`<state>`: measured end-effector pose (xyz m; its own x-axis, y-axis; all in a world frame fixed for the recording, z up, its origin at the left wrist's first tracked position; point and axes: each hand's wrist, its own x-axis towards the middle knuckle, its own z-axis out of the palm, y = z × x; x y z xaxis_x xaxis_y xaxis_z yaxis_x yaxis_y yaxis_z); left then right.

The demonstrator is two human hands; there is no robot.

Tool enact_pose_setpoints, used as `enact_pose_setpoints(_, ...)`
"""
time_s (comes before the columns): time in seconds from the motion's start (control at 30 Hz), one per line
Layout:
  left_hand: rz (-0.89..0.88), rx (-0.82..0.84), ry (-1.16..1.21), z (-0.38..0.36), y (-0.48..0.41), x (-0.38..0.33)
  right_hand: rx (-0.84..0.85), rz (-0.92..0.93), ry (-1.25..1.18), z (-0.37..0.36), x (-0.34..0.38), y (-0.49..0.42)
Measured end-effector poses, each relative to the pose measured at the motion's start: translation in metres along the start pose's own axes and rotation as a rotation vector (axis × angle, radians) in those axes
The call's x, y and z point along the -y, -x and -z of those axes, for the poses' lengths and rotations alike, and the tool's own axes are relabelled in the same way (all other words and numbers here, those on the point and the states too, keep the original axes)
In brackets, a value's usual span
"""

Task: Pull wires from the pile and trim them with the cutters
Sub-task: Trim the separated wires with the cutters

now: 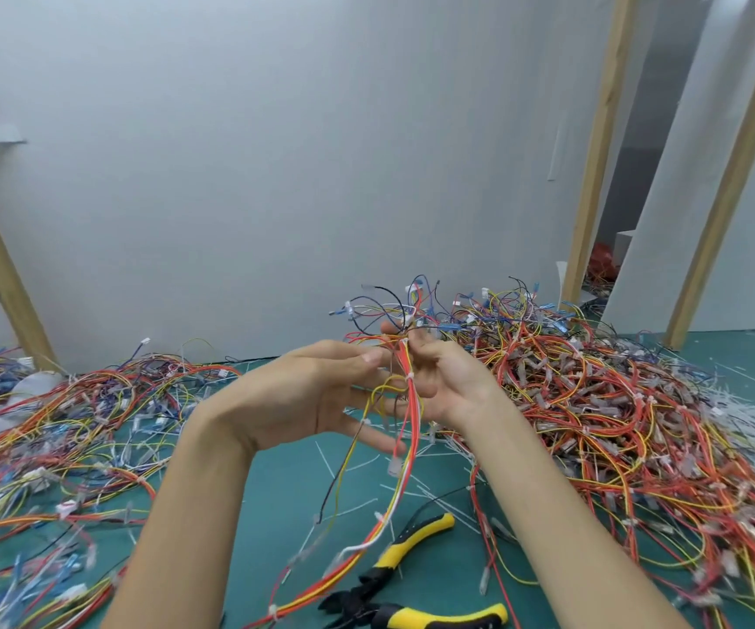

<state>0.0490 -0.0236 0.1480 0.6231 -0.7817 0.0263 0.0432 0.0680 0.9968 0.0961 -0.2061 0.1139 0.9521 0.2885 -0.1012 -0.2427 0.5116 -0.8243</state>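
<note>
Right hand fingers grip a wire bundle; left hand fingers spread, touching it. Below, cutters lie open on the desk, in the bare green strip between left pile and right pile.

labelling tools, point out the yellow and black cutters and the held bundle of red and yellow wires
yellow and black cutters (366,592), head view, black pivot between the handles
held bundle of red and yellow wires (411,401), head view, upper red strands
</note>
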Motion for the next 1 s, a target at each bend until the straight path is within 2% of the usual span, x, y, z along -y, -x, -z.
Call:
enact_pose_setpoints(0.2,0.045,-0.056,-0.142,0.011,0.004,0.014,0.025,-0.021,-0.058,-0.002,-0.010,-0.003)
enact_pose_setpoints(0.33,0.042,-0.107,-0.173,0.015,0.005,0.021,0.113,0.017,-0.082,-0.005,-0.010,-0.002)
enact_pose_setpoints(0.57,0.028,-0.180,-0.134,0.014,-0.003,0.024,0.238,0.164,-0.026,-0.004,-0.005,-0.001)
enact_pose_setpoints(0.7,0.028,-0.245,-0.086,0.011,-0.008,0.023,0.215,0.157,0.000,-0.002,-0.003,-0.001)
enact_pose_setpoints(0.87,-0.042,-0.336,-0.091,0.012,-0.013,0.025,0.180,0.163,0.342,0.005,0.004,0.003)
enact_pose_setpoints(1.0,-0.162,-0.510,-0.086,0.016,-0.013,0.024,0.201,0.070,0.682,0.013,0.010,0.011)
